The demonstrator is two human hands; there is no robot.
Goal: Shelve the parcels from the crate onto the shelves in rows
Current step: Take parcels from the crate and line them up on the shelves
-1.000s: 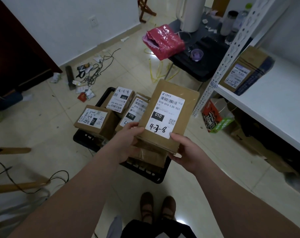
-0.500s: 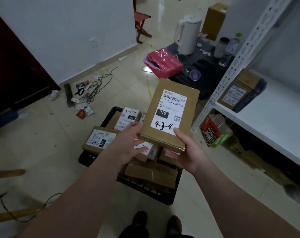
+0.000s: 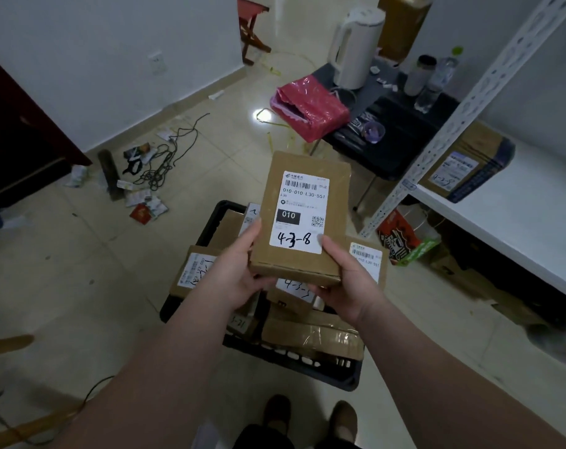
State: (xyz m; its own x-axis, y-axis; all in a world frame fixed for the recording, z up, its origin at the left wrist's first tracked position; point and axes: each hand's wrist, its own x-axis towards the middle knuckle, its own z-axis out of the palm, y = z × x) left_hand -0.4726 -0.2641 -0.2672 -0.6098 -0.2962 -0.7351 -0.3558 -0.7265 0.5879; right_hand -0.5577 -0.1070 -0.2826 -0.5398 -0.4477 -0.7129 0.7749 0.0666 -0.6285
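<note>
A brown cardboard parcel (image 3: 302,196) with a white label marked 4-3-8 is held up above the black crate (image 3: 294,364) on the floor. My left hand (image 3: 233,270) grips its lower left edge, thumb on top. Its lower right corner is gripped by my right hand (image 3: 343,280), thumb on the label. Several more labelled parcels (image 3: 194,270) lie in the crate, partly hidden by my hands. On the white shelf (image 3: 518,222) at the right, one parcel (image 3: 466,163) stands beside the shelf's upright post (image 3: 453,121).
A black low table (image 3: 401,131) behind the crate holds a red bag (image 3: 311,108), a white kettle (image 3: 356,47) and bottles. Cables and paper scraps (image 3: 149,176) litter the floor at the left. A printed bag (image 3: 404,238) and cardboard lie under the shelf.
The view has tilted up and the parcel has risen a little above the crate, turning more upright. Both hands keep the same grip on its lower edge.
</note>
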